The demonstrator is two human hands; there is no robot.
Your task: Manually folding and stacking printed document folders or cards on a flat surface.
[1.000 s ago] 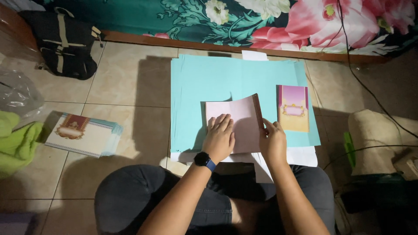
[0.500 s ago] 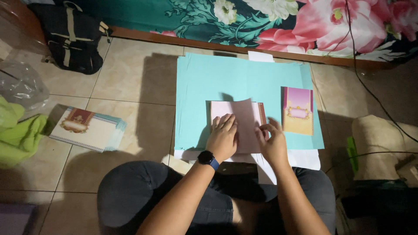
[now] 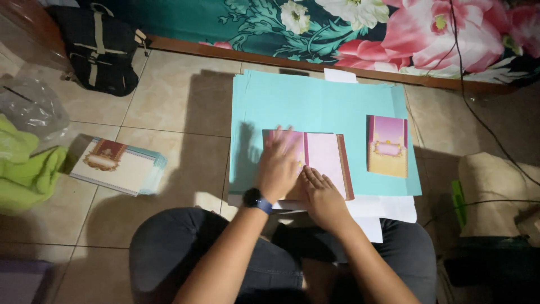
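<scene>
A pink card lies unfolded flat on a stack of light blue paper sheets on the tiled floor. My left hand, with a dark watch on its wrist, lies flat on the card's left half and is blurred by motion. My right hand presses on the card's lower middle with fingers spread. A second, folded pink and yellow card lies on the blue paper to the right, apart from both hands.
A stack of printed cards lies on the floor at left, near a green cloth and a clear plastic bag. A black bag stands at the back left. White sheets stick out under the blue paper. Cables run at right.
The pink card, earlier raised and half folded, now lies open and flat. My left hand has slid up over its left half; my right hand moved to its lower middle.
</scene>
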